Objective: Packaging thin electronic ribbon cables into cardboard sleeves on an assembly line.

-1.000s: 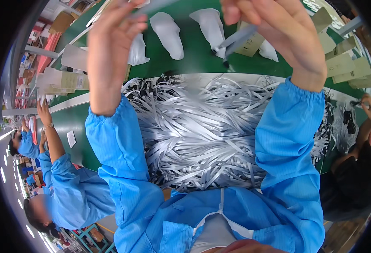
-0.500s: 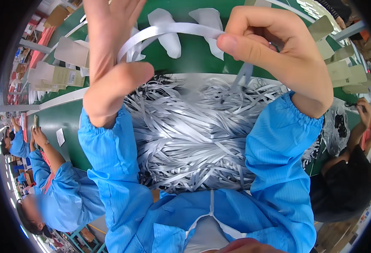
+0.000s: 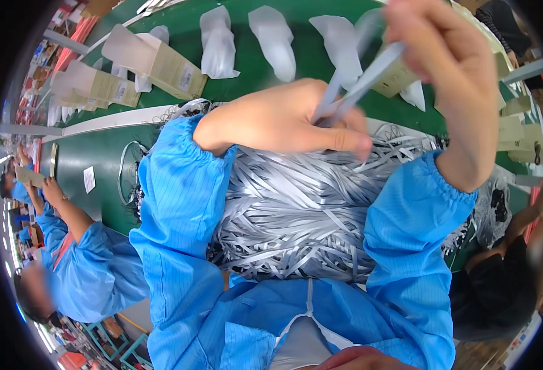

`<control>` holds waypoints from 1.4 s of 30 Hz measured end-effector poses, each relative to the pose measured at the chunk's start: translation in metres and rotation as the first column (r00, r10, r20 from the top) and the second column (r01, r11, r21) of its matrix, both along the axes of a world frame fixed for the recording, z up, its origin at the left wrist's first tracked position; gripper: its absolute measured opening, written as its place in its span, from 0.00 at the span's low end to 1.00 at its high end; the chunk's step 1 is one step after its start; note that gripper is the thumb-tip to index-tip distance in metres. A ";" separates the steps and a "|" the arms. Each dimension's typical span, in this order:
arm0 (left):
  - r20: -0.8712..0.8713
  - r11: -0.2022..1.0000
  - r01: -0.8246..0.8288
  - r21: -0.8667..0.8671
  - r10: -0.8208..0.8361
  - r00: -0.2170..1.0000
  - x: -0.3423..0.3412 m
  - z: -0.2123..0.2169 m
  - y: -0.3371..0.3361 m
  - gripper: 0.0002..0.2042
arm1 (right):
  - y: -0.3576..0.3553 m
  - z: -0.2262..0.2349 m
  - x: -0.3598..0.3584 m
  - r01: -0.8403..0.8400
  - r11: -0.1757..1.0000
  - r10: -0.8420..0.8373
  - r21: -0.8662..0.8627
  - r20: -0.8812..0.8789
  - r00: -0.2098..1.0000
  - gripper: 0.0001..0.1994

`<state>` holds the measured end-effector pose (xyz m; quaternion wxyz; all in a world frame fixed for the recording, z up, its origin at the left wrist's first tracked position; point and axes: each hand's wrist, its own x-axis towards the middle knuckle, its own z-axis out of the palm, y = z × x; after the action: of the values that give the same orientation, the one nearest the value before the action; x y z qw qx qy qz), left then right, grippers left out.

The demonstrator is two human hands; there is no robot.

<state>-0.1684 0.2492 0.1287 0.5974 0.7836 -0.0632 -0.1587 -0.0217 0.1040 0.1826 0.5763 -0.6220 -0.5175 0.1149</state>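
A light grey woven strap (image 3: 370,75), blurred by motion, runs between my two hands over the far edge of a big heap of similar straps (image 3: 296,203). My left hand (image 3: 277,120) is bent across from the left, closed round the lower part of the strap, its thumb stretched to the right. Higher up and to the right, my right hand (image 3: 441,52) pinches the upper part, with its fingertips smeared. The heap of grey straps, with some thin black cords at its far edge, lies between my blue sleeves.
White translucent pouches (image 3: 219,43) stand in a row on the green conveyor belt (image 3: 179,21) beyond a pale rail (image 3: 108,123). Beige boxes (image 3: 160,65) line the far left. A clear plastic bag (image 3: 492,200) lies at right. Co-workers sit on the left (image 3: 99,271) and right (image 3: 506,283).
My left hand has come right and down from its raised, spread pose and closed on the strap. My right hand has risen and moved right. The pouches and boxes have shifted in view.
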 end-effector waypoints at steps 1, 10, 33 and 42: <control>0.002 1.000 -0.015 0.005 0.015 1.000 0.000 0.002 0.007 0.20 | 0.000 -0.001 0.006 -0.015 1.000 0.015 0.005 0.002 1.000 0.10; 0.093 0.493 -0.260 -0.830 0.583 0.807 0.003 0.010 0.000 0.31 | 0.001 -0.003 0.022 -0.147 0.988 0.146 -0.046 -0.023 0.989 0.11; 0.324 0.453 -0.830 -0.326 0.878 0.352 -0.006 0.002 -0.006 0.31 | 0.036 -0.014 -0.037 -0.257 0.964 0.264 -0.074 0.113 0.958 0.13; 0.899 0.178 -0.982 -0.067 0.438 0.018 -0.019 0.065 -0.005 0.13 | 0.022 -0.010 -0.019 -0.173 0.983 0.153 0.053 0.269 0.951 0.07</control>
<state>-0.1872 0.2444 0.1942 0.1927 0.7934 0.1917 0.5446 -0.0407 0.1262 0.1731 0.5141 -0.5645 -0.6431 0.0584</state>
